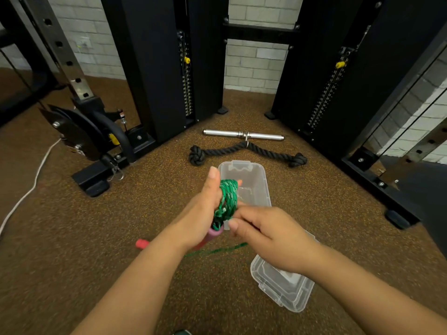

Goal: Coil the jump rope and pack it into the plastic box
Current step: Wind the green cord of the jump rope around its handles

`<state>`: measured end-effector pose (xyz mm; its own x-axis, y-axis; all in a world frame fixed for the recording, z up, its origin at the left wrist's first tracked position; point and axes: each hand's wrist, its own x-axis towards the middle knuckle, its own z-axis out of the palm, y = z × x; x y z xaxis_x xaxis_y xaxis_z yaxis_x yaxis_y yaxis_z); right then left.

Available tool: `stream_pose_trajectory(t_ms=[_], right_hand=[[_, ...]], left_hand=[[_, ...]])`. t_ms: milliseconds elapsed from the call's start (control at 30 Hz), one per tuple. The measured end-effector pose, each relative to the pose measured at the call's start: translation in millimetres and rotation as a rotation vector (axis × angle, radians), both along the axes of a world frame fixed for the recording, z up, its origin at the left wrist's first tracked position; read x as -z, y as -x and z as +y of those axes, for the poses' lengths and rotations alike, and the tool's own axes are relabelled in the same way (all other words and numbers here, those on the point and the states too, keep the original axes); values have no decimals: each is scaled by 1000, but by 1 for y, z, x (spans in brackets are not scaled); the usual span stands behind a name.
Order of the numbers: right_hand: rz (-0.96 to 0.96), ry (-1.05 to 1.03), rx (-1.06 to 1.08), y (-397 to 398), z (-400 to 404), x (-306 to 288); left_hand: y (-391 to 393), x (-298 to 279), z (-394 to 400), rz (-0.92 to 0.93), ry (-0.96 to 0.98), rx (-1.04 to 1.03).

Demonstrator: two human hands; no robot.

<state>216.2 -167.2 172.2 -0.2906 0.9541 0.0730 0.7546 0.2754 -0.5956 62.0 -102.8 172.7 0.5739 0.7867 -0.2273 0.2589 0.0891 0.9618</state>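
The green jump rope (227, 198) is wound in several loops around the fingers of my left hand (202, 209), which also grips a pink handle (215, 232) pointing down. My right hand (264, 232) pinches the rope just right of the coil. A loose green strand (217, 250) trails low across the floor, blurred. The second pink handle (142, 243) lies on the floor to the left. The clear plastic box (251, 180) stands open on the floor right behind my hands. Its clear lid (280, 284) lies under my right forearm.
A black knotted rope attachment (246, 151) and a chrome bar (243, 134) lie beyond the box. Black cable machine columns (154, 68) stand at left and right. A white cord (31, 187) runs over the brown speckled floor at left.
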Motion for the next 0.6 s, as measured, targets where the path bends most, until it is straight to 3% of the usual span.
stream_pose_trajectory(t_ms=[67, 200, 433, 600], right_hand=[[187, 51, 54, -4, 3, -9], [458, 142, 190, -19, 12, -21], [547, 151, 365, -29, 20, -14], [684, 280, 308, -36, 23, -13]], left_hand=[[5, -1, -4, 113, -76, 33], [7, -1, -5, 142, -50, 134], [-1, -9, -5, 69, 55, 197], [-2, -7, -2, -51, 118, 111]])
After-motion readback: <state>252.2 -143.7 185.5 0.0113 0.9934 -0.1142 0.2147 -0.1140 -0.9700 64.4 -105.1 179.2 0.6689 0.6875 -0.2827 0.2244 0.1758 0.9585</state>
